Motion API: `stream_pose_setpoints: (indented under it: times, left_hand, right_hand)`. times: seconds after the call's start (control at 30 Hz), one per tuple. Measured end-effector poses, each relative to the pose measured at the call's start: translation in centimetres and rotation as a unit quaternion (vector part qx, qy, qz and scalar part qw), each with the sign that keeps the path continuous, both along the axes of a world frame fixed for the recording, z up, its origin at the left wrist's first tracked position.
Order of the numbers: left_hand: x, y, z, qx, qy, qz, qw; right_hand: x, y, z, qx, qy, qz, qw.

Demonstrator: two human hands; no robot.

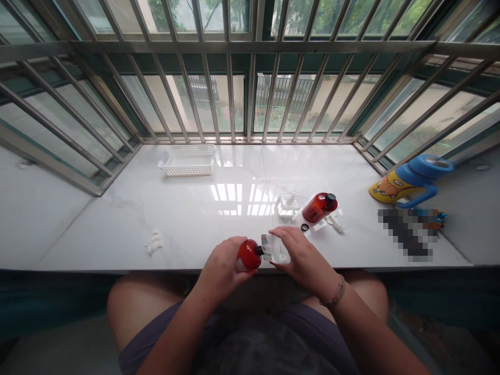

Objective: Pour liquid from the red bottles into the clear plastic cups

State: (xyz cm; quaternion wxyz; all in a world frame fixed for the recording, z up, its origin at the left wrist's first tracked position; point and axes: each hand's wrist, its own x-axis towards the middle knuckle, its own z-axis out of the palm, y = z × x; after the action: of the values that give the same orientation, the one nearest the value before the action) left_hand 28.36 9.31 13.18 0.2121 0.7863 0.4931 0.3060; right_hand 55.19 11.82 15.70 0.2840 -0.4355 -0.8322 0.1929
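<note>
My left hand [222, 268] is closed around a small red bottle [249, 254], tipped on its side with its dark neck pointing right. My right hand [302, 258] grips a clear plastic bottle [275, 249] held mouth to mouth against the red one. Both are held just above the front edge of the white marble sill [195, 219]. Farther back on the sill lies a second red bottle [319, 207] with a black cap, on its side. A small black ring [304, 227] rests beside it. A clear pump piece [288, 202] sits just left of it.
A white plastic basket [187, 161] stands at the back left. A crumpled white wad [153, 241] lies at the front left. A blue and yellow jug [410, 182] lies at the right beside a blurred-out patch. Metal window bars enclose the sill. My knees are below its edge.
</note>
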Motion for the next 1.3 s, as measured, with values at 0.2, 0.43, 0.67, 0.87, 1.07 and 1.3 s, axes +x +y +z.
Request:
stream_pose_setpoints:
  times: [0.2,0.43,0.67,0.87,1.07,1.3]
  left_hand:
    - [0.2,-0.1,-0.2,-0.015,-0.013,0.003,1.0]
    - [0.3,-0.2,-0.2,-0.027,-0.028,0.011,0.999]
    - [0.5,-0.3,-0.5,-0.036,-0.041,0.012,0.998]
    - [0.6,-0.4,-0.6,-0.056,-0.043,0.01,0.997]
    - [0.7,-0.5,-0.5,-0.074,-0.056,0.011,0.996]
    - [0.8,-0.6,-0.6,-0.093,-0.069,0.018,0.993]
  right_hand:
    - [0.0,0.0,0.6,-0.004,-0.02,0.009,1.0]
    - [0.0,0.2,1.4,-0.005,-0.045,0.013,0.999]
    - [0.2,0.1,2.1,-0.002,-0.074,0.021,0.997]
    - [0.3,0.0,2.8,0.007,-0.103,0.028,0.994]
    - [0.2,0.0,3.0,0.013,-0.113,0.027,0.993]
    - [0.1,-0.1,3.2,0.014,-0.12,0.027,0.992]
